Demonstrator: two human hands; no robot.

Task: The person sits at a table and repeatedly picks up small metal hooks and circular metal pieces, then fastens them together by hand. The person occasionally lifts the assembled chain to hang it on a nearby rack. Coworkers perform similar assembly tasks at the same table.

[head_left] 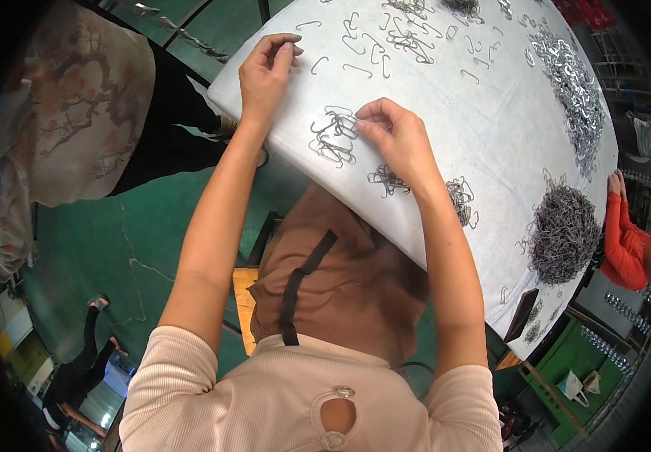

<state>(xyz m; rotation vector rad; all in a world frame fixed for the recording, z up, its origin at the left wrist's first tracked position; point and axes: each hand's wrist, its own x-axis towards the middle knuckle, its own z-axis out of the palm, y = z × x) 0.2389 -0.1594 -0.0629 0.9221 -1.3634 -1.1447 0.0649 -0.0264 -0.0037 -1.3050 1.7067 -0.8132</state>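
A small heap of hooks (336, 137) seemed gathered on the table (506, 135), beside the right hand (398, 139)'s pinched fingertips; scattered hooks (410, 44) and a dark pile (563, 235) appeared left. The left hand (265, 74) was curled, well apart; whether anything was gripped could not be told.

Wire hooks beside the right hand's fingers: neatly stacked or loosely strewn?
Loosely strewn: the wire hooks lie at differing angles, some overlapping, with the white tabletop showing between them.

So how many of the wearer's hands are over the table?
2: left hand near a loose hook, right hand at a hook cluster. Both in plain view.
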